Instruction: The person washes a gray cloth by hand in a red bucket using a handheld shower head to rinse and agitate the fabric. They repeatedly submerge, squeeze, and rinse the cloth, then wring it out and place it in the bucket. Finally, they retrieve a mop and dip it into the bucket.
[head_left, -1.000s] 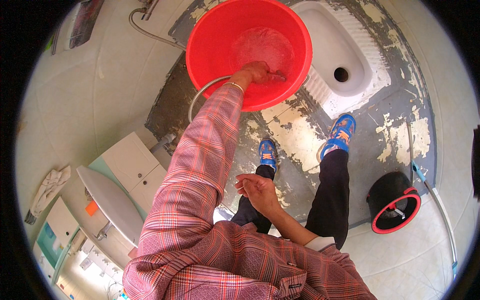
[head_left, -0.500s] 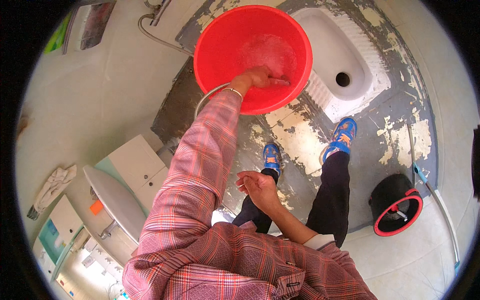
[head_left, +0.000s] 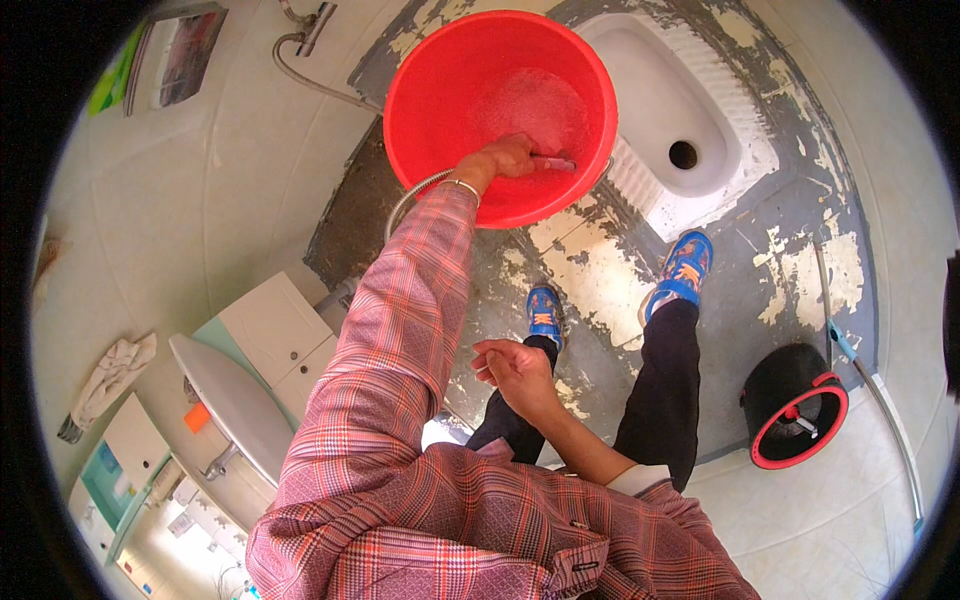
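A large red plastic basin stands on the floor ahead of me, with frothy water in its bottom. My left hand reaches over its near rim and is closed round the handle of a shower head, tilted low inside the basin. A metal shower hose loops over the basin's near left side toward that hand. My right hand hangs before my body, away from the basin, its fingers curled inward. Whether anything lies inside those fingers is hidden.
A white squat toilet is set in the peeling floor right of the basin. A black bucket with a red rim lies tipped near a mop pole at right. A washbasin and cabinet stand at left.
The basin and fixtures sit slightly shifted in the view. More of the shower head shows beyond my left hand. My right hand stays curled in the same place.
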